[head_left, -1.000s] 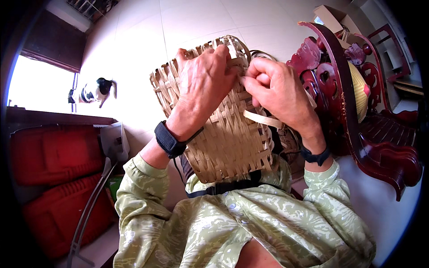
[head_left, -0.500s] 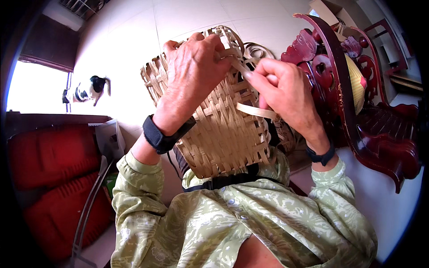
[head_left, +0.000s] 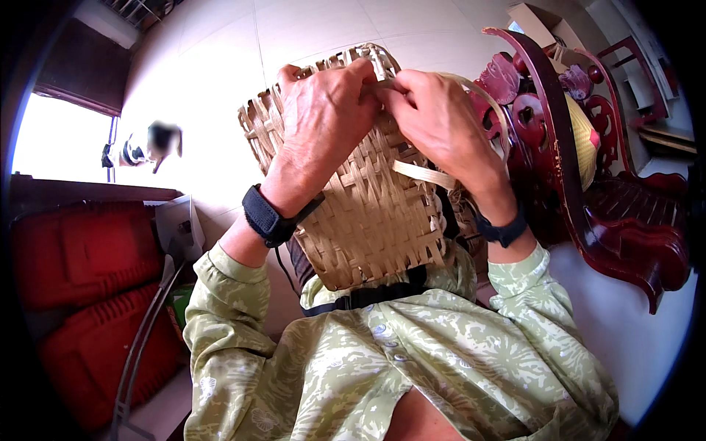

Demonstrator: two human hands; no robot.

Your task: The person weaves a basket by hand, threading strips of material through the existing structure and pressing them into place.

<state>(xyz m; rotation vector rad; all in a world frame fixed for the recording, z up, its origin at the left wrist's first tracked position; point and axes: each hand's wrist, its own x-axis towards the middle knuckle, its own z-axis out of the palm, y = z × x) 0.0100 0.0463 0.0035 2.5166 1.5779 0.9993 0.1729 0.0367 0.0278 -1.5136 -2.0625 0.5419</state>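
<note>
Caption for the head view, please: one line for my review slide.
Left hand gripping a woven basket, right hand pinching a thin strip near its upper edge.

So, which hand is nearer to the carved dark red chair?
The right. The right hand works at the upper right of the woven basket, a little left of the chair; the left hand is farther left, over the basket's upper part.

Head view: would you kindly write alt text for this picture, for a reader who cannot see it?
A person's left hand grips the far end of a woven basket; the right hand pinches a strip. The person wears a green shirt; a dark red chair stands at right.
</note>
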